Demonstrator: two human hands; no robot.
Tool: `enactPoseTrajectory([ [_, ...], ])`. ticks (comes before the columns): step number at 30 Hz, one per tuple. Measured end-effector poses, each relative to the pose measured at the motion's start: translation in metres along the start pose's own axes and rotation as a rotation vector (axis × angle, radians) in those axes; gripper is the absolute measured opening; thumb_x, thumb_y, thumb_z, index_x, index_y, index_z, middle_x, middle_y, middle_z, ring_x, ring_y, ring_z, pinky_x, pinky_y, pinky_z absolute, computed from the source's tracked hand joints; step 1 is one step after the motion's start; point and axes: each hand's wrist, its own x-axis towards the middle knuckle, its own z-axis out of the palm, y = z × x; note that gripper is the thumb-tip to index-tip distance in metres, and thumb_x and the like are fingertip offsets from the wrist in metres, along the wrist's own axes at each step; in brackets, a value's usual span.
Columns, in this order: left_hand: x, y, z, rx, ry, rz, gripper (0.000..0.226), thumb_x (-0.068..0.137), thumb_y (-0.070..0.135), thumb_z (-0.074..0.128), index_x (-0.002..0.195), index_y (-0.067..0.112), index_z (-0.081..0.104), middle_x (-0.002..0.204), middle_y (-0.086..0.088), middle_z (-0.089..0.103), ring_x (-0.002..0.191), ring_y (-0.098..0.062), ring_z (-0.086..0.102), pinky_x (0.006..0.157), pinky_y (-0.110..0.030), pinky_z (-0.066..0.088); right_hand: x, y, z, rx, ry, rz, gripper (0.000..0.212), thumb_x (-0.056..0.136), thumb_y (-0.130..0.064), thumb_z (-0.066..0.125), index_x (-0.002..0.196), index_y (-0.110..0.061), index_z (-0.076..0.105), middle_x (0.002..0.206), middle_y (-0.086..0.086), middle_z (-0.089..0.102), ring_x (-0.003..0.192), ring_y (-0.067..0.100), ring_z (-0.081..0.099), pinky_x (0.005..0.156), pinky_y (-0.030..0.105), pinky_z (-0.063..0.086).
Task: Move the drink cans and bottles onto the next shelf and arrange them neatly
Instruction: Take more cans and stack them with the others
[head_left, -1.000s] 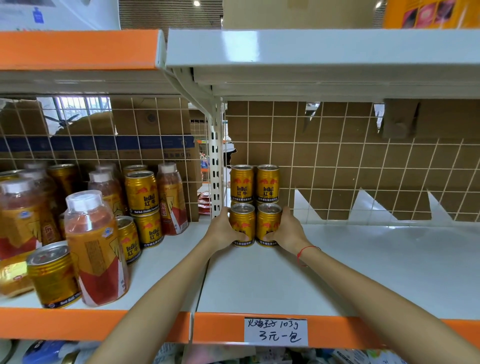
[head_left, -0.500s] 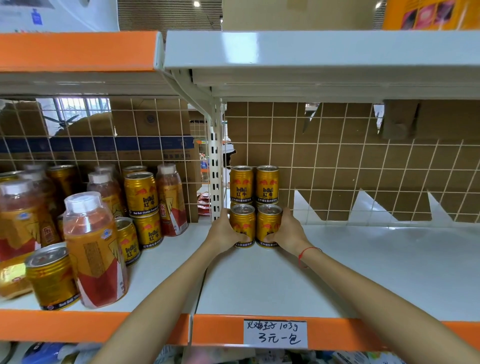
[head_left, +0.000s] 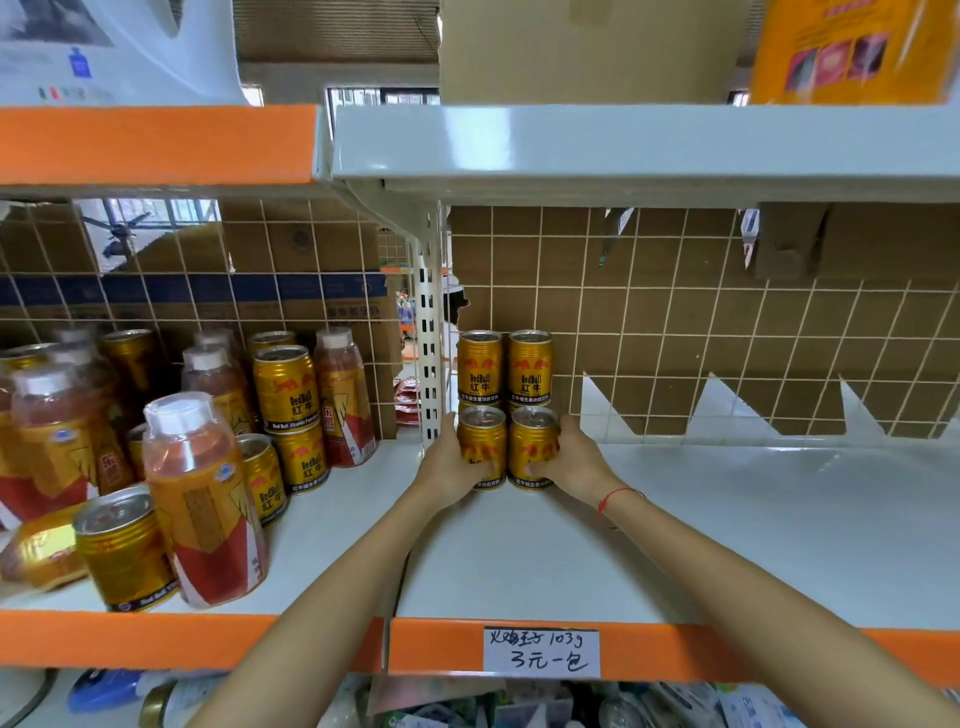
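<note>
On the right shelf (head_left: 675, 545), by the white upright post, stand gold Red Bull cans in a tight block. Two stacked cans (head_left: 505, 366) rise at the back. In front, my left hand (head_left: 451, 467) grips the front left can (head_left: 481, 441) and my right hand (head_left: 569, 462) grips the front right can (head_left: 533, 444); both cans stand on the shelf, touching each other. The left shelf (head_left: 322, 525) holds several more gold cans (head_left: 285, 387) and orange-labelled bottles (head_left: 200, 499) in a loose crowd.
A wire grid backed by brown cardboard closes the rear of both shelves. The white post (head_left: 430, 364) divides them. An upper shelf (head_left: 623, 150) hangs low overhead. A handwritten price tag (head_left: 540, 652) sits on the orange front edge. Packaged goods lie on the level below.
Both hands have stayed on the two front cans, nudging them slightly back against the stacked pair. My head has moved a little closer.
</note>
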Motion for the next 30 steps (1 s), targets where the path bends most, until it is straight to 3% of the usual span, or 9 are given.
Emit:
enactPoseTrajectory([
  [4,-0.015,0.017,-0.013,0.089,0.052,0.026,0.063,0.082,0.025,0.07,0.136,0.021,0.037,0.131,0.0,0.054,0.12,-0.021,0.052,0.101,-0.04,0.043,-0.01,-0.012,-0.012,-0.02,0.01,-0.048,0.059,0.076,-0.026,0.074,0.127,-0.017,0.047,0.125,0.005,0.059,0.114,0.025,0.056,0.096,0.044,0.048],
  [7,-0.028,0.023,-0.023,0.214,0.063,0.053,0.053,0.078,0.037,0.065,0.126,0.03,0.044,0.124,0.003,0.058,0.113,-0.019,0.056,0.096,-0.045,0.048,-0.028,-0.031,-0.023,-0.076,0.016,-0.132,0.048,0.079,-0.022,0.066,0.125,-0.02,0.051,0.123,0.006,0.059,0.111,0.024,0.056,0.093,0.038,0.048],
  [11,-0.055,0.045,-0.038,0.29,0.073,0.078,0.046,0.087,0.03,0.062,0.128,0.016,0.048,0.127,-0.006,0.057,0.116,-0.026,0.054,0.097,-0.039,0.044,-0.053,-0.063,-0.032,-0.118,-0.012,-0.2,0.034,0.084,-0.01,0.058,0.117,-0.014,0.056,0.117,0.008,0.061,0.105,0.025,0.057,0.089,0.036,0.048],
  [19,-0.094,0.053,-0.059,0.411,0.15,0.15,0.052,0.091,0.027,0.056,0.139,0.012,0.042,0.137,-0.009,0.052,0.126,-0.026,0.047,0.103,-0.04,0.04,-0.093,-0.093,-0.03,-0.182,0.002,-0.302,0.044,0.088,-0.012,0.06,0.131,-0.015,0.048,0.13,0.007,0.054,0.12,0.024,0.049,0.096,0.033,0.041],
  [24,-0.126,0.055,-0.074,0.409,0.22,0.118,0.05,0.091,0.025,0.056,0.137,0.012,0.043,0.132,-0.009,0.055,0.122,-0.025,0.051,0.099,-0.039,0.043,-0.11,-0.106,-0.028,-0.191,-0.024,-0.368,0.048,0.088,-0.013,0.06,0.134,-0.011,0.047,0.132,0.008,0.054,0.121,0.022,0.05,0.097,0.027,0.039],
  [30,-0.167,0.051,-0.102,0.405,0.352,0.043,0.043,0.092,0.024,0.055,0.133,0.013,0.047,0.127,-0.006,0.059,0.117,-0.02,0.055,0.093,-0.031,0.043,-0.122,-0.121,-0.016,-0.165,-0.085,-0.372,0.055,0.089,-0.02,0.058,0.14,-0.012,0.041,0.138,0.008,0.051,0.125,0.024,0.048,0.103,0.035,0.042],
])
